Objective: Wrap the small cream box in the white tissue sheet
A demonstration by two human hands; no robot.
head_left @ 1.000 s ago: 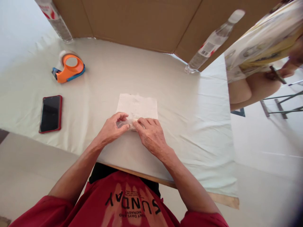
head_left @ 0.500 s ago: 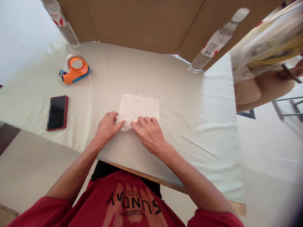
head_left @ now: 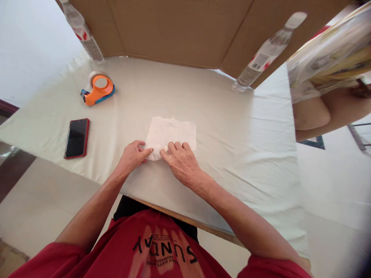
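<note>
A thin white sheet that looks like tissue paper [head_left: 174, 131] lies on the cloth-covered table in front of me. Its near edge is crumpled and looks folded or rolled over. At the near left corner, my left hand [head_left: 133, 155] pinches the sheet, thumb on top and fingers beside it. My right hand [head_left: 182, 162] is closed over the near edge right of the middle, its fingers curled down onto the sheet. Whatever lies beneath those fingers is hidden.
A red-cased phone [head_left: 77, 138] and an orange tape dispenser [head_left: 100, 90] lie to the left. Water bottles stand at the back left [head_left: 87, 40] and back right [head_left: 262, 58], against a cardboard panel [head_left: 176, 31]. Another person's bare leg [head_left: 311, 108] shows beyond the table's right edge.
The view has shifted slightly, so the table things sit a little further right. Both hands stay at the sheet's near edge with hardly any movement.
</note>
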